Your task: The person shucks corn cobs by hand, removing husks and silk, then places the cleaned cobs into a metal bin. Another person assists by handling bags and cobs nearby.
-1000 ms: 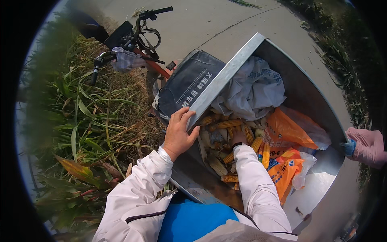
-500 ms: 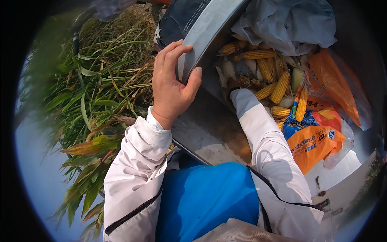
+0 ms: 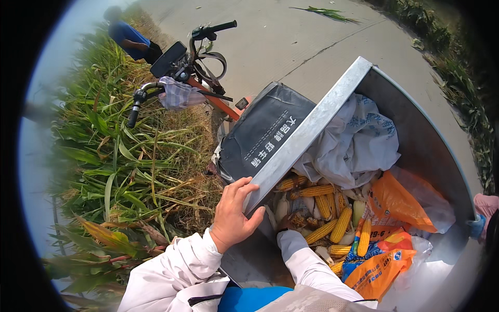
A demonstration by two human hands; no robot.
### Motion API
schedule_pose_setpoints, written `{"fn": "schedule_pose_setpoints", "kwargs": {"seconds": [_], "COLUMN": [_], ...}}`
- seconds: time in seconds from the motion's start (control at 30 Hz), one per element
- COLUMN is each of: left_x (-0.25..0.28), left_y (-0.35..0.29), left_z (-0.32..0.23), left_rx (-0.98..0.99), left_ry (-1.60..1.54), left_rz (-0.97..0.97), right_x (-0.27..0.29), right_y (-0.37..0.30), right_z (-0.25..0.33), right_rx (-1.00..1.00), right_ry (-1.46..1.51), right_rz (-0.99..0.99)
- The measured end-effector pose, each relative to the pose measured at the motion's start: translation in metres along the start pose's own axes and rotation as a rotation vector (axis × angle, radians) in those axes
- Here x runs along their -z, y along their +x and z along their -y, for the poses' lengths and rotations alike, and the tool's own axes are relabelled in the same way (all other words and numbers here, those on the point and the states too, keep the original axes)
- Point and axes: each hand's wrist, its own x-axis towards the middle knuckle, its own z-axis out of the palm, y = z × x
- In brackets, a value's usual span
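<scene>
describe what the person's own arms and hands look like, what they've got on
Both arms wear long, loose sleeves of pale pinkish-white fabric, creased and slightly shiny, ending in gathered cuffs at the wrists. The left sleeve has a thin dark cord or trim line near the lower edge. The left hand is bare: no glove, ring or watch shows. The right hand is mostly hidden past the right sleeve.

The left hand (image 3: pixel 232 216) was raised from a white sleeve, its fingers curled over and the thumb spread to the right. The right arm was stretched forward and downward, and the right hand (image 3: pixel 285 223) was mostly hidden beyond the cuff.
</scene>
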Motion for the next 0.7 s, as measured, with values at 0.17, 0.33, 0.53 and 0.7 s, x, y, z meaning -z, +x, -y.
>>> {"fn": "schedule_pose_setpoints", "kwargs": {"seconds": [0.17, 0.33, 0.53, 0.7], "left_x": [-0.002, -0.001, 0.001, 0.008], "left_y": [-0.002, -0.001, -0.004, -0.013], "left_z": [0.0, 0.0, 0.0, 0.003], "left_rx": [-0.015, -0.034, -0.064, -0.061], "left_ry": [0.007, -0.015, -0.026, -0.014], "left_rz": [-0.014, -0.014, -0.044, -0.088], "right_x": [-0.001, 0.011, 0.07, 0.182], "right_y": [0.01, 0.02, -0.026, -0.216], "right_z": [-0.003, -0.008, -0.042, -0.031], "right_rx": [-0.014, 0.029, 0.452, 0.993], "right_ry": [-0.022, 0.03, 0.639, 0.32], "right_rz": [0.061, 0.064, 0.012, -0.607]}}
